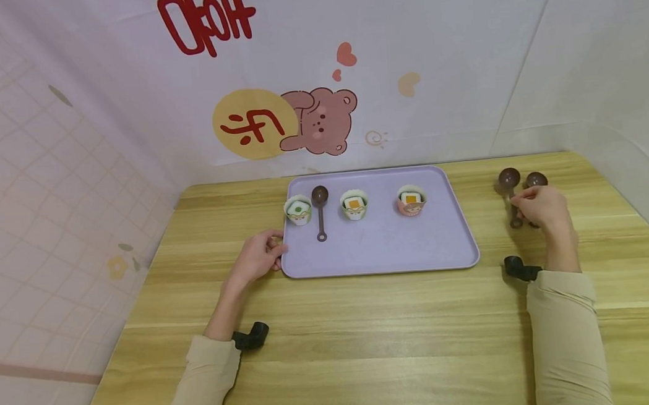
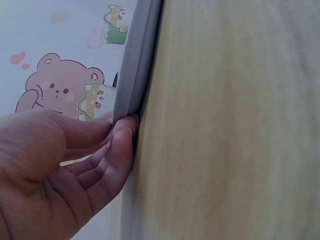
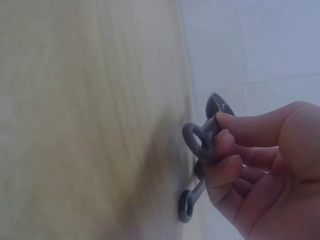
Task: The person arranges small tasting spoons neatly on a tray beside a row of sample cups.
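Note:
My left hand (image 1: 256, 255) pinches the left rim of a lilac tray (image 1: 383, 248); in the left wrist view thumb and fingertips meet at the tray edge (image 2: 132, 65). On the tray, a brown measuring spoon (image 1: 320, 196) lies between a left paper cup (image 1: 299, 217) and a middle paper cup (image 1: 355, 213). Farther right stands a pink paper cup (image 1: 412, 209). Each cup contains a white piece with a coloured centre. At the table's right, my right hand (image 1: 545, 207) pinches the handle of a brown measuring spoon (image 1: 509, 179), its ring end (image 3: 195, 140) sticking out past the fingers.
Another brown measuring spoon (image 1: 536, 179) lies right beside the held one, partly covered by the right hand. A wooden table (image 1: 366, 336) carries everything. Behind it hangs a white cloth backdrop (image 1: 453, 114) with a printed bear. Black wrist cameras (image 1: 251, 337) sit on both wrists.

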`<action>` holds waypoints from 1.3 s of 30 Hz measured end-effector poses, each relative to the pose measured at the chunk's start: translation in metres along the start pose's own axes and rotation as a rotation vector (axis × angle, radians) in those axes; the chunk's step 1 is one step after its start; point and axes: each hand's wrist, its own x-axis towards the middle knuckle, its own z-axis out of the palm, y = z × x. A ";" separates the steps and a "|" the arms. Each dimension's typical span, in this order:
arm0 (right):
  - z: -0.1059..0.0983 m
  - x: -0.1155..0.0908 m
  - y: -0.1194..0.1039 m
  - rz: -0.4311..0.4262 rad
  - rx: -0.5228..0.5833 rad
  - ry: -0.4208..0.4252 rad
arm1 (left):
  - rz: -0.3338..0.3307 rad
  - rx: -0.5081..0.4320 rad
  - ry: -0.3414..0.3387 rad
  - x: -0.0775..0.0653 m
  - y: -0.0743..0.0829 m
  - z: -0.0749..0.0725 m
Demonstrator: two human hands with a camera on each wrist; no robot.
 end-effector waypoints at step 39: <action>-0.009 -0.021 -0.057 -0.103 0.089 0.121 | 0.003 -0.006 0.000 0.002 -0.002 0.000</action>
